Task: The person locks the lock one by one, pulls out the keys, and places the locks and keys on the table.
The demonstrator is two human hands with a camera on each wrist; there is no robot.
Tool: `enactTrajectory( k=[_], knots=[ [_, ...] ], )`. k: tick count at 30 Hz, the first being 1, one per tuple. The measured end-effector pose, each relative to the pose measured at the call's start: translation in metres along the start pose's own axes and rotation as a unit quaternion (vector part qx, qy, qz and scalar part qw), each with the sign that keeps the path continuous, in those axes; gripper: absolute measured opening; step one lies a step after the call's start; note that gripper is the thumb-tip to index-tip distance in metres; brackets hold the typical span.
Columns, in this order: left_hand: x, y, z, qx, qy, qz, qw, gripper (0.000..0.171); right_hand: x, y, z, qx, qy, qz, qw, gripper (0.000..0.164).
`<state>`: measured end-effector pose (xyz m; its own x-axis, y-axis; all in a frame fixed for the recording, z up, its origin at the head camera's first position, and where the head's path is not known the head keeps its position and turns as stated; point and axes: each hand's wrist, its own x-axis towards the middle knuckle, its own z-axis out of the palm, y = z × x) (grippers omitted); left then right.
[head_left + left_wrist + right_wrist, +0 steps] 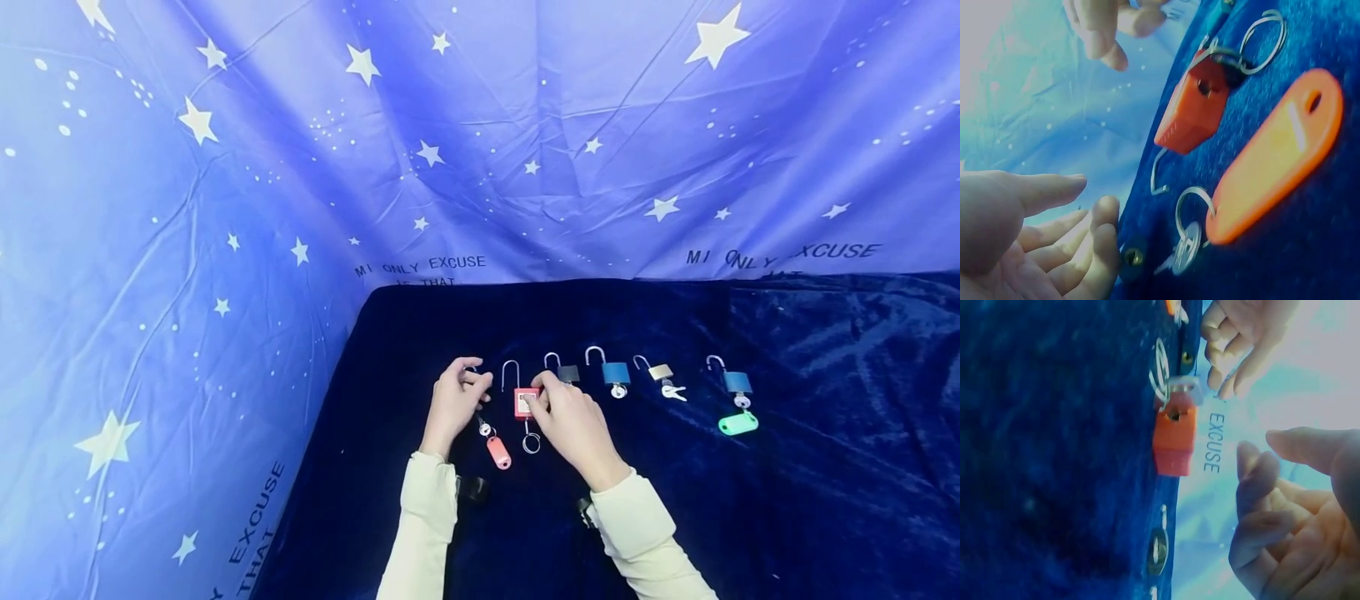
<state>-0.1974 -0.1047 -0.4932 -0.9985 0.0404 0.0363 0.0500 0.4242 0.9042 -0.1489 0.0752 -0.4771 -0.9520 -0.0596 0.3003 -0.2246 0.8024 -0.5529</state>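
A red padlock (527, 403) with its shackle raised lies on the dark cloth, a key and ring (531, 442) at its lower end. My right hand (576, 421) hovers by its right side, fingers loosely bent; the right wrist view shows nothing between finger and thumb and a gap to the red padlock (1174, 440). To the left, my left hand (456, 398) hangs relaxed over another padlock (1134, 257), mostly hidden from the head view, its fingertips near it. Below that hand lie a small key (1186, 250) and an orange-red key tag (1279, 159).
Rightward in a row lie a dark padlock (567, 374), a blue padlock (616, 372), a brass padlock (660, 372) with keys, and another blue padlock (738, 382) with a green tag (738, 425). Behind the cloth-covered surface (825, 517) hangs a star-printed curtain (525, 108).
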Motion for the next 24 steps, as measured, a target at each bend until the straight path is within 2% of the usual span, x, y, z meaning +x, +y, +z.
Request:
enactTrajectory(
  k=[5,12,20,24],
  knots=[
    [-0.002,0.004,0.006,-0.003,-0.021,0.003,0.9998,0.037,0.001,0.008,0.000,0.008,0.007,0.014,1.000,0.015],
    [-0.003,0.006,0.012,-0.019,-0.046,0.008,0.9987,0.033,0.001,0.013,0.002,0.016,-0.007,0.022,1.000,0.017],
    [-0.005,0.007,0.020,-0.003,-0.088,0.019,0.9959,0.034,-0.002,0.019,0.006,0.004,-0.073,0.034,0.997,0.039],
    [-0.008,0.004,0.025,0.015,-0.116,0.020,0.9930,0.037,-0.004,0.020,0.008,-0.003,-0.105,0.020,0.994,0.040]
  ],
)
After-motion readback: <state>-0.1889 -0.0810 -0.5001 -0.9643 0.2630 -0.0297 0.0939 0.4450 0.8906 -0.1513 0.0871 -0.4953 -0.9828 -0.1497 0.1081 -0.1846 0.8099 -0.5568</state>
